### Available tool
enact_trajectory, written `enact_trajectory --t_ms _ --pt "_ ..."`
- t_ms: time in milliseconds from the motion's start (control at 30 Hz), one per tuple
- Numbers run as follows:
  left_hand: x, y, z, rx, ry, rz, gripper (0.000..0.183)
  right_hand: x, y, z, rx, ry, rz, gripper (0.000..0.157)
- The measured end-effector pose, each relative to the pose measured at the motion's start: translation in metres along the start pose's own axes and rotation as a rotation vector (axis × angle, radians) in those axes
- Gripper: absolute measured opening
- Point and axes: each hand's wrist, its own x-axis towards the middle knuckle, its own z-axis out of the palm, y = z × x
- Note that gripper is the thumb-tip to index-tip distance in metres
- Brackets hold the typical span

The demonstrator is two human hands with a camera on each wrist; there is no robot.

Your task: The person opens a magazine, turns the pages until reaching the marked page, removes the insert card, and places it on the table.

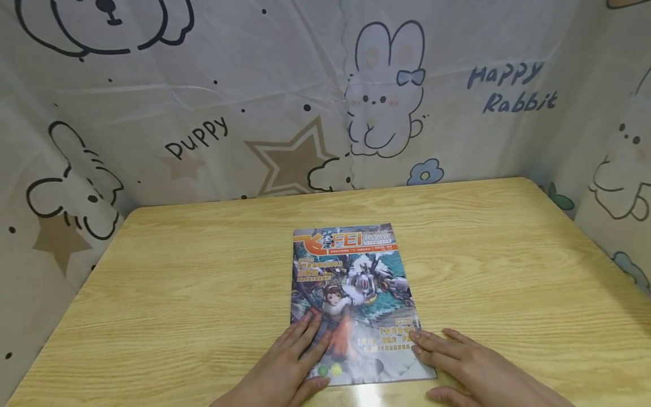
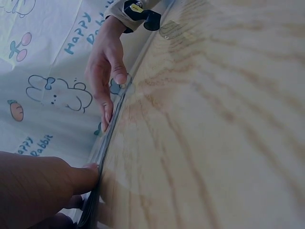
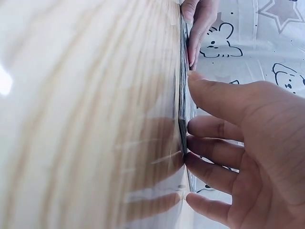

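Left hand [image 1: 287, 362]: rests back upward over the near left edge of the magazine [image 1: 373, 288], with fingers stretched out, a little apart and laid on top, and with thumb at the near edge.
Right hand [image 1: 473, 362]: reaches in from the near right, with fingers relaxed and slightly spread; touches the magazine's right edge with fingertips, with thumb just beside the near right corner.
Magazine: lies flat, closed and face up on the near middle of the worktop [image 1: 178, 294], between both hands.
Front of magazine: bears large orange "FEI" lettering at the far end, a brown-haired figure beside a white mechanical form at the middle, yellow text at left and right, green and yellow round marks toward the near left corner.
Worktop: shows yellowish wood grain, rounded far corners and a bright glare just nearer than the magazine.
Backdrop [image 1: 285, 62]: hangs beyond the far edge and along both sides; carries a printed rabbit [image 1: 383, 124], a brown star [image 1: 297, 164], "puppy" and "Happy Rabbit".
Right wrist, from the left wrist view: wears a pale sleeve [image 2: 116, 15] and a dark strap [image 2: 151, 20].
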Motion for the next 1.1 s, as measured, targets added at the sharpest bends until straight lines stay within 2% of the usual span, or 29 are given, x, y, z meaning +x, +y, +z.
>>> enact_trajectory --t_ms 167,400,667,1100 --pt "-0.001 0.000 0.002 0.056 0.050 0.017 0.059 0.000 0.000 0.002 -0.025 0.053 -0.039 0.054" --pt "-0.002 0.000 0.002 0.106 0.077 0.036 0.059 0.000 0.000 0.004 -0.009 0.034 -0.021 0.055" --pt "0.000 0.003 -0.001 0.058 -0.004 -0.002 0.059 -0.007 0.001 0.006 -0.049 0.059 -0.024 0.054" --pt "-0.002 0.003 0.000 0.076 0.018 0.002 0.059 -0.009 0.003 0.011 -0.041 0.085 -0.060 0.055"
